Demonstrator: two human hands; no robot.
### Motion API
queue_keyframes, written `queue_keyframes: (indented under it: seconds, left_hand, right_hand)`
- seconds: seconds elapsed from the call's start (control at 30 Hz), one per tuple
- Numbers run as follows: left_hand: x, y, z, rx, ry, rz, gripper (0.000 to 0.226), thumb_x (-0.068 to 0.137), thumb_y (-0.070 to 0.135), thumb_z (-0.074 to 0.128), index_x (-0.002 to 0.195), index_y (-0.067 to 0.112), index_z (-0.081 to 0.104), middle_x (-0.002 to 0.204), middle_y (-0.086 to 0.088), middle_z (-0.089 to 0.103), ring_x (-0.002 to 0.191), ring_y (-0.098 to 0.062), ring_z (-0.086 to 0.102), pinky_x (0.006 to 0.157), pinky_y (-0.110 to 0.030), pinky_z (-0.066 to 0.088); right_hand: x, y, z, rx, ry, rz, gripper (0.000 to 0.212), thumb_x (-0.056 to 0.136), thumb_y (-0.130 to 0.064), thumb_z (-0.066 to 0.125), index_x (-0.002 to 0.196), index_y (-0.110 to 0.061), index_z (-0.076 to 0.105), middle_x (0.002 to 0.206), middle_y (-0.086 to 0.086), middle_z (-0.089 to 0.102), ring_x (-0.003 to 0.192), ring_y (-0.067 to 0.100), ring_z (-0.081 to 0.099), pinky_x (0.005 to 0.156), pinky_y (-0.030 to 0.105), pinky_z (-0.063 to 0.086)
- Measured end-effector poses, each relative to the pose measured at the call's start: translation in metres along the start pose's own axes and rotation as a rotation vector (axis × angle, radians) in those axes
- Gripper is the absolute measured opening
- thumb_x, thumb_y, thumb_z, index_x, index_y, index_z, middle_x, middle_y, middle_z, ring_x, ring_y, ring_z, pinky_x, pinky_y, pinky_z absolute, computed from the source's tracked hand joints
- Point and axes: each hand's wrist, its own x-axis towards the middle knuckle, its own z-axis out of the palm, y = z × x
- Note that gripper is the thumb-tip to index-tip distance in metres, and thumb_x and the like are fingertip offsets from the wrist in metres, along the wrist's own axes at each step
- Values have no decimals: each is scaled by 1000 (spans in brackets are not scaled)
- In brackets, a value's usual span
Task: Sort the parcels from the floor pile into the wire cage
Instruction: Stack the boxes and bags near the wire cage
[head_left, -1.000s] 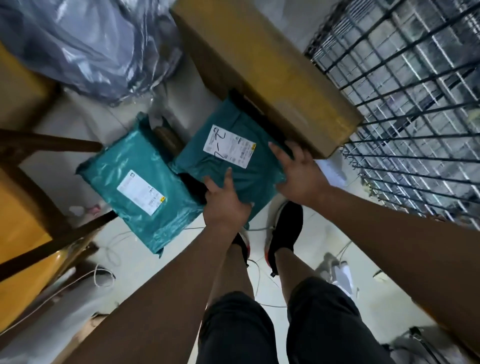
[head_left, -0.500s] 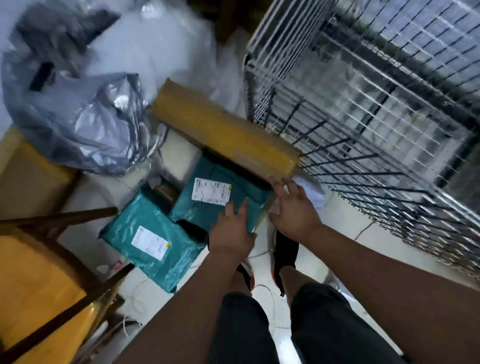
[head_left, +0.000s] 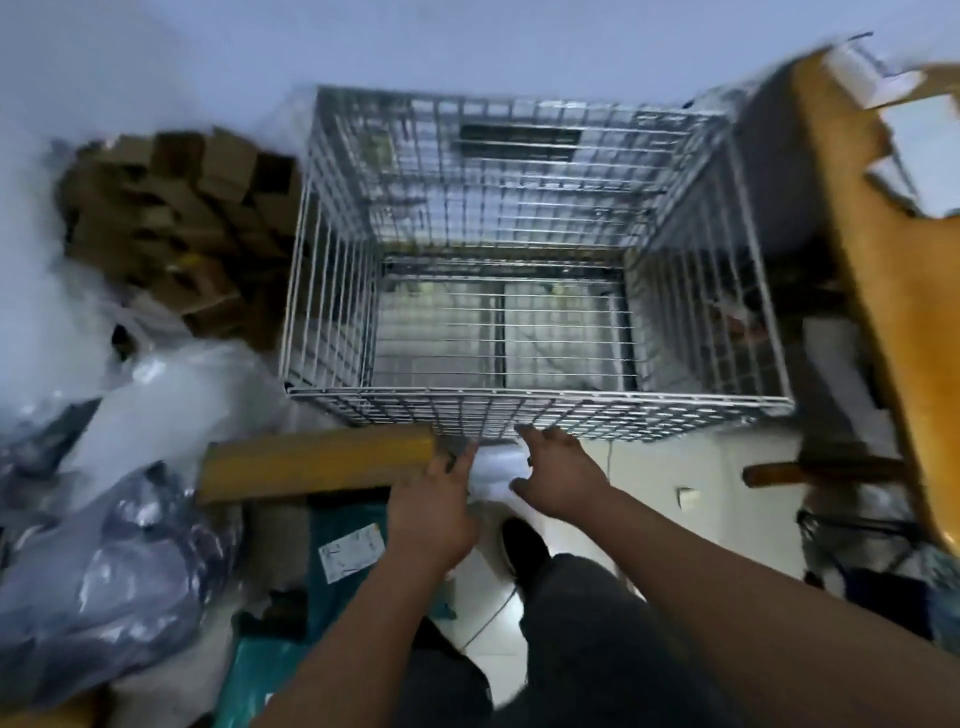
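Note:
The wire cage (head_left: 519, 402) stands open-topped in front of me, and nothing shows inside it. My left hand (head_left: 436, 512) reaches forward with straight fingers at the right end of a long yellow-brown box (head_left: 311, 462). My right hand (head_left: 561, 475) hovers with spread fingers just below the cage's near rim. Between the hands lies a white parcel (head_left: 496, 467), which neither hand grips. A teal parcel (head_left: 345, 545) with a white label lies under my left forearm. Another teal parcel (head_left: 260, 675) shows at the bottom edge.
Small cardboard boxes (head_left: 182, 218) are heaped left of the cage. Grey plastic bags (head_left: 104, 571) and a white bag (head_left: 171, 395) fill the left side. A yellow wooden chair (head_left: 893, 312) stands at the right. My legs and a black shoe (head_left: 524, 543) are below on the light floor.
My view has swung up from the teal parcels to the cage. Both hands have let go of the labelled teal parcel and moved forward to the box's end and the white parcel.

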Motion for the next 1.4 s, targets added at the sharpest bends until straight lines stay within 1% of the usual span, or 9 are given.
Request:
queue_keyframes:
  seconds: [0.1,0.33,0.53,0.67,0.9,1.13,1.2,1.3,1.4]
  left_hand:
    - [-21,11,-41,-40,15,42,78,86,51,64,154,36,30,140,-8,51,118,-31,59,88,-41,52]
    - [-67,-19,-74,55,42,70,88,84,48,69,158,41,23,150,-8,43,131,-35,50,101,-48,49]
    - [-73,-82,-55,92,14,-40,95,83,40,77,159,38,20,155,-9,35,136,-37,43,107,-51,41]
    - [-64,-132,-33,249,-3,-160,99,83,27,74,160,40,14,159,-9,32,137,-37,40,104,-55,39]
    - [-18,-217,3,116,17,-427,100,85,49,73,161,42,8,166,-9,21,147,-40,30,112,-60,31]
    - [60,-317,69,61,55,-579,101,88,56,67,163,35,2,158,-25,32,147,-43,29,114,-59,28]
    - [81,-341,87,0,35,-616,105,87,62,67,162,39,-3,163,-26,23,149,-45,25,114,-62,27]
    - [112,-374,109,-130,-18,-679,116,79,78,65,159,46,-12,169,-23,-1,154,-46,10,115,-67,21]
    - [135,-399,128,-161,-8,-678,121,67,96,53,156,51,-15,168,-22,-9,153,-50,4,113,-72,22]
  right_hand:
    - [-44,-7,-24,33,83,21,83,85,-34,73,156,-20,34,143,20,52,131,37,50,106,40,45]
    - [-101,-38,-8,38,128,1,83,84,-35,74,155,-23,33,144,22,46,132,42,47,106,45,47]
    - [-82,-63,31,-5,48,-68,94,79,-32,77,158,-26,27,143,20,45,130,44,47,105,49,46]
    - [-39,-75,51,-61,-21,-180,99,77,-29,78,160,-31,24,148,20,44,129,46,49,104,50,47]
    - [67,-97,90,-108,-53,-293,98,78,-29,74,159,-38,19,159,15,31,133,46,45,99,50,51]
    - [184,-102,160,-88,-100,-203,123,71,-45,87,161,-35,3,154,29,27,140,48,29,113,50,37]
    - [208,-100,180,-78,-109,-184,126,68,-51,86,162,-29,6,156,26,27,141,45,29,114,46,31]
    - [242,-92,207,-89,-28,-215,131,54,-72,70,161,-23,14,156,13,37,141,39,32,116,44,26]
    - [264,-80,232,-54,25,-171,130,60,-67,81,161,-25,11,154,20,31,141,45,24,118,45,30]
